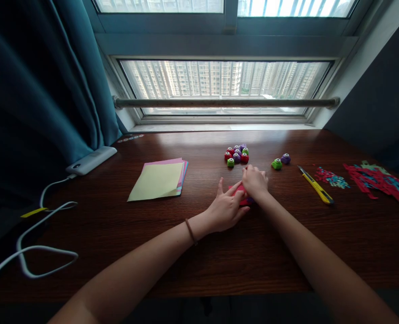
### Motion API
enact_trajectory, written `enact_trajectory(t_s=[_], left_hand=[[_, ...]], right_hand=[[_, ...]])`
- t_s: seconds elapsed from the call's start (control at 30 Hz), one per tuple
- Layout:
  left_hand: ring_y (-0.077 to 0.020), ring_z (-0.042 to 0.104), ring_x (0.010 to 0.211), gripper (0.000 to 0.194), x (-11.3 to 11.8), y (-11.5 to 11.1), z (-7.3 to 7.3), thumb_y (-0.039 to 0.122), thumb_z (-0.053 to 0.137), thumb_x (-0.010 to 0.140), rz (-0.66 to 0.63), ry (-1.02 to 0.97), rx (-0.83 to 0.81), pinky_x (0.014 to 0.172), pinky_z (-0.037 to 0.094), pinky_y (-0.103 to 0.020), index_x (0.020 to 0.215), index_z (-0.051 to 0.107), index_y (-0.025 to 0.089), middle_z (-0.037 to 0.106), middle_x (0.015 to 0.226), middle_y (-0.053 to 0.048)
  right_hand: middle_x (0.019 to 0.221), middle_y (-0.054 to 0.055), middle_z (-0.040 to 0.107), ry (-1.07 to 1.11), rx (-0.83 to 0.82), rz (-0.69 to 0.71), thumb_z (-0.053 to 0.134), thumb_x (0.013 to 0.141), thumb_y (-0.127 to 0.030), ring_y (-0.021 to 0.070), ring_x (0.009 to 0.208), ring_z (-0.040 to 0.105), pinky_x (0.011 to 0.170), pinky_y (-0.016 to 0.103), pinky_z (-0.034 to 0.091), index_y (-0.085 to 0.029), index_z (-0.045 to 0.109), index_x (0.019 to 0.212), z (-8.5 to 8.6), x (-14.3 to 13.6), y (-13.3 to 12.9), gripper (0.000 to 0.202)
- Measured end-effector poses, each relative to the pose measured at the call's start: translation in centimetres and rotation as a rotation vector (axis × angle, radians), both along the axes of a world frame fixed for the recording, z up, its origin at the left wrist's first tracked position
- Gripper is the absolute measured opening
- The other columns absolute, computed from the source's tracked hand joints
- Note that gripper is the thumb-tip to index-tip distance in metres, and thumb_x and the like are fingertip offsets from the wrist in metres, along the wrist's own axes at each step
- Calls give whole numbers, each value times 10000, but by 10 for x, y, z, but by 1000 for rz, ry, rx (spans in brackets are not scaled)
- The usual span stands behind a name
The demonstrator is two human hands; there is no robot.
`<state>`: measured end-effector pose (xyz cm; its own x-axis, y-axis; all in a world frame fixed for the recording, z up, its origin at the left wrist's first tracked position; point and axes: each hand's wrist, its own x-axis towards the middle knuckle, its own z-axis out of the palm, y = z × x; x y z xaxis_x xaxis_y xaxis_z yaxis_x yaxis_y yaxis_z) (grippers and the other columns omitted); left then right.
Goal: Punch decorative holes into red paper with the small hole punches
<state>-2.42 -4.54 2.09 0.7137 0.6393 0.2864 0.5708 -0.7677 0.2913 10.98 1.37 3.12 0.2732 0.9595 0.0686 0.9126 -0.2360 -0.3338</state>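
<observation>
My left hand lies low over the table, little finger raised, the other fingers and thumb around a small piece of red paper. Close against it, my right hand is closed and bears down at the paper's right side. What its fingers hold is hidden; a bit of something purple shows below the hand. Just beyond stand several small red, purple and green craft punches with eye-like tops. A green punch and a purple punch stand apart to the right.
A stack of coloured paper lies left of my hands. To the right are a yellow utility knife, punched-out paper bits and a pile of red and blue paper scraps. A white power bank with a cable lies by the curtain.
</observation>
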Motion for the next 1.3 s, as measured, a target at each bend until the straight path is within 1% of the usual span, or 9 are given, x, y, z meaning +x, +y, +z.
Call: enact_trajectory(t_s=[0.07,0.13,0.23,0.4,0.53,0.7,0.93,1.17,1.3], left_hand=[[-190,228,1305,332,0,0,-1,344,336,903,1,-9,2,1042,-100,-524,1159,421,150,519,1193,-108],[-179,245,1298,322,1,0,-2,338,341,902,-3,-26,2,1037,-116,-520,1156,410,153,513,1204,-106],[-169,276,1283,307,1,0,-4,343,344,901,-1,-54,-3,1041,-112,-510,1135,405,154,499,1225,-107],[-179,349,1241,321,1,-1,-5,351,350,898,-21,-65,-43,1044,-75,-519,1153,387,160,515,1203,-115],[-179,357,1235,356,1,0,-8,356,362,895,-25,-70,-73,1040,-57,-532,1200,350,173,482,1242,-118],[-174,338,1246,364,2,0,-10,365,360,896,-30,-77,-83,1044,-40,-529,1203,337,171,492,1229,-112],[-175,336,1247,378,2,0,-11,371,358,896,-30,-70,-86,1044,-28,-531,1213,321,170,478,1243,-120],[-190,433,1165,371,2,-1,-11,388,366,890,-14,-71,-86,1053,8,-524,1184,344,162,466,1257,-114],[-193,420,1178,384,2,0,-10,387,373,887,-15,-73,-87,1052,5,-526,1196,336,162,454,1270,-117]], right_hand=[[1104,154,529,-7,-11,-61,307,891,-355,374,1031,438,812,501,365,-124,544,1047,-5,-2,5,366],[1133,161,500,-16,-9,-93,314,891,-354,379,1055,411,825,509,352,-118,534,1067,-9,-3,6,368],[1158,165,472,-32,-6,-112,324,890,-337,358,1077,390,846,490,340,-114,525,1086,-13,-3,6,358],[1144,141,482,-67,10,-137,343,883,-290,323,1064,395,849,450,348,-112,528,1083,-16,-2,4,326],[1128,144,490,-80,25,-146,345,875,-267,317,1055,400,840,438,354,-104,529,1081,-17,-2,4,321],[1121,145,498,-81,31,-149,337,869,-238,329,1049,405,831,434,365,-97,529,1078,-16,-2,2,317],[1121,144,494,-108,21,-135,376,839,-203,331,1041,410,822,428,375,-97,529,1073,-14,-3,1,299],[1106,146,496,-117,48,-131,384,833,-211,328,1020,419,802,434,376,-111,540,1049,-17,-2,1,284],[1104,140,502,-109,61,-132,385,832,-214,326,1018,420,802,436,373,-122,553,1030,-18,-2,0,276]])
